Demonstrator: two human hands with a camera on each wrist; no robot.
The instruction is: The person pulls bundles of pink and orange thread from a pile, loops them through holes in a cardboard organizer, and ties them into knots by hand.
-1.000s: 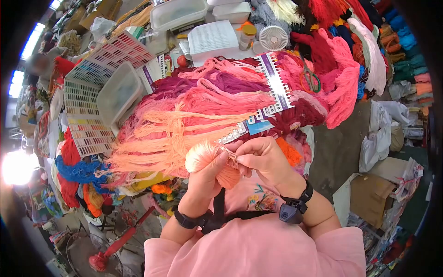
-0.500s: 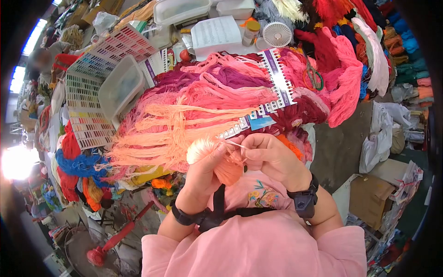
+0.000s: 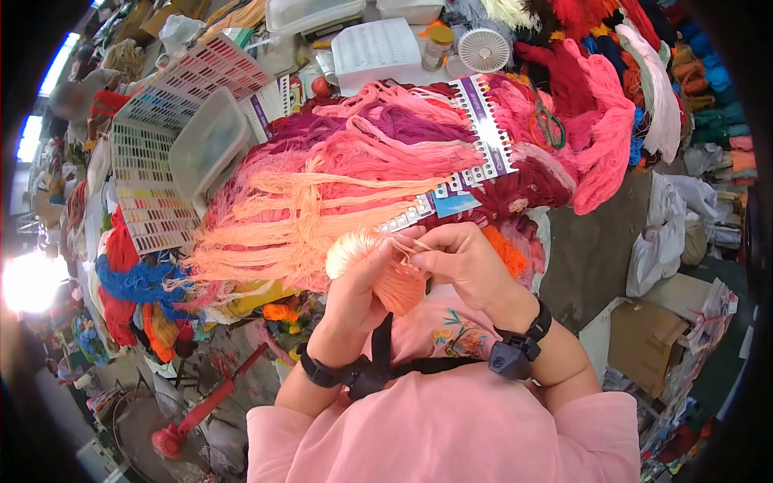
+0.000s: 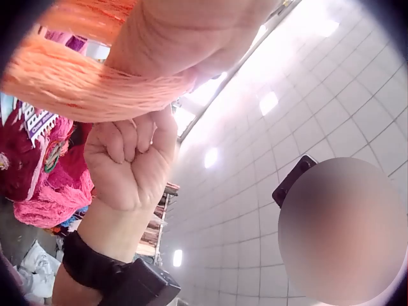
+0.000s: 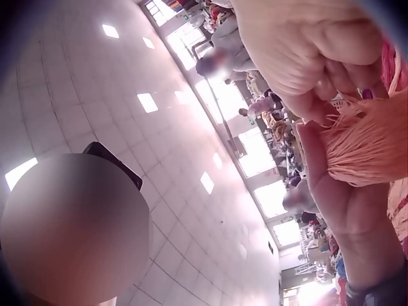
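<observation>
A folded skein of peach thread (image 3: 403, 291) is gripped by my left hand (image 3: 354, 298), with its thumb lying across the top of the bundle. Close to that thumb, my right hand (image 3: 475, 266) pinches a thin peach strand at the skein's upper end. In the left wrist view the skein (image 4: 76, 89) stretches out sideways from the left hand (image 4: 191, 38), and the right hand (image 4: 131, 159) has its fingers curled in below it. Loose thread ends (image 5: 357, 153) fan out beside the left palm in the right wrist view.
Pink, purple and peach skeins (image 3: 362, 173) cover the table, strung on a white punched card (image 3: 485, 133). Scissors (image 3: 547, 129) lie at the right. A colour chart (image 3: 153, 153), a plastic tub (image 3: 211, 145), paper sheets (image 3: 376, 55) and a small fan (image 3: 483, 51) stand around.
Half a second ago my right hand had drawn the strand out to the right; now it is back nearer the left thumb, the strand slack and bent. The left hand keeps its grip.
</observation>
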